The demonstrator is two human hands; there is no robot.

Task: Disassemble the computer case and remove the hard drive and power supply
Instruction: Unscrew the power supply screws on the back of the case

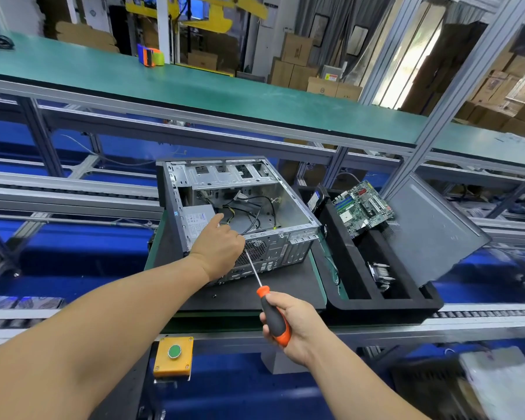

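Note:
An open computer case (pixel 297 213) lies on its side on a black mat (pixel 273 286). Inside at its near left sits the grey power supply (pixel 194 221), with loose black cables (pixel 255 213) beside it. My left hand (pixel 217 248) reaches over the case's rear edge, thumb on the power supply; its fingers are hidden behind the rear panel. My right hand (pixel 288 322) grips the orange-black handle of a screwdriver (pixel 270 310), whose tip points at the rear fan grille (pixel 255 251). A hard drive (pixel 315 200) leans in the black tray at the right.
The black foam tray (pixel 385 306) holds a motherboard (pixel 362 207) and a heatsink (pixel 381 274). The case's side panel (pixel 437 225) leans against it. A small screw (pixel 214 296) lies on the mat. A yellow box with a green button (pixel 174 356) hangs at the bench's front.

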